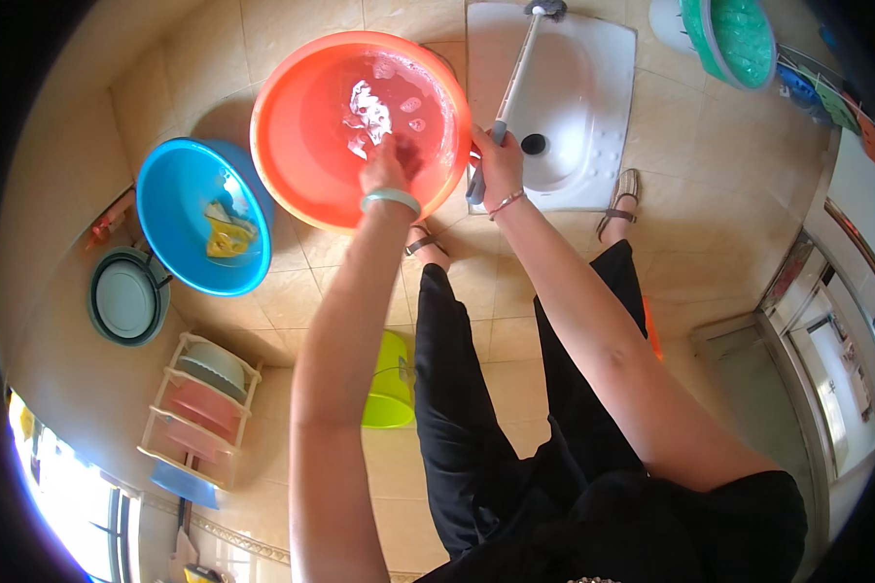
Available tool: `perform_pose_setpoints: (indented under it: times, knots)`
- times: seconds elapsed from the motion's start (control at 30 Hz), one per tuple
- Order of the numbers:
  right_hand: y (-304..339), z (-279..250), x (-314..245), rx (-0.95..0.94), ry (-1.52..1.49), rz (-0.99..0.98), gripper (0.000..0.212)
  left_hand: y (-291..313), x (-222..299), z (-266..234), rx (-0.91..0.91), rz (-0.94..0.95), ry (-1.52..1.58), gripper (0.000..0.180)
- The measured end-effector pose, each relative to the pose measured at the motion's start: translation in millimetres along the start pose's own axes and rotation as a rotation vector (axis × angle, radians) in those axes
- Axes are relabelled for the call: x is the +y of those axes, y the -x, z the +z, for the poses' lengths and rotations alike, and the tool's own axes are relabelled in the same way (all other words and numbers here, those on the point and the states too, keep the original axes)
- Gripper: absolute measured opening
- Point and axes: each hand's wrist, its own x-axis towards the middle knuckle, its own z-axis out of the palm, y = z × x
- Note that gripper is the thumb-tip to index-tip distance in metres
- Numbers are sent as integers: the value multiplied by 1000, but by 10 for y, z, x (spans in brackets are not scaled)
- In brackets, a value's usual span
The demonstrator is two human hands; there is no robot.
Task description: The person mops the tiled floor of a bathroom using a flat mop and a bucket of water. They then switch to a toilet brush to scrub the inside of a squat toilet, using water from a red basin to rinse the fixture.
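A large orange basin [301, 126] holds soapy water and a crumpled white cloth with dark markings [368, 114]. My left hand [385, 167] reaches down into it, close against the cloth; its fingers are blurred and partly under water. On the basin's right rim, my right hand [501, 167] has its fingers closed around the edge. A long-handled brush [517, 83], white with a grey grip, runs behind or under that hand. Whether the hand also holds the brush, I cannot tell. The water gathers toward the basin's right side.
A white squat toilet [589, 117] lies right of the basin. At left stands a blue basin [165, 209] with a yellow cloth [227, 233]. A yellow-green bucket [389, 394] is near my leg, a basin rack [199, 408] lower left, a green-rimmed bucket [712, 44] upper right.
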Motion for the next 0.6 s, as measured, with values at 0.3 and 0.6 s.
perform_pose_setpoints:
  times: [0.3, 0.6]
  knots:
    - [381, -142, 367, 57, -90, 83, 25, 782, -732, -184, 156, -201, 131, 36]
    - [1279, -322, 1109, 178, -258, 304, 22, 951, -1134, -1092, 440, -332, 140, 50]
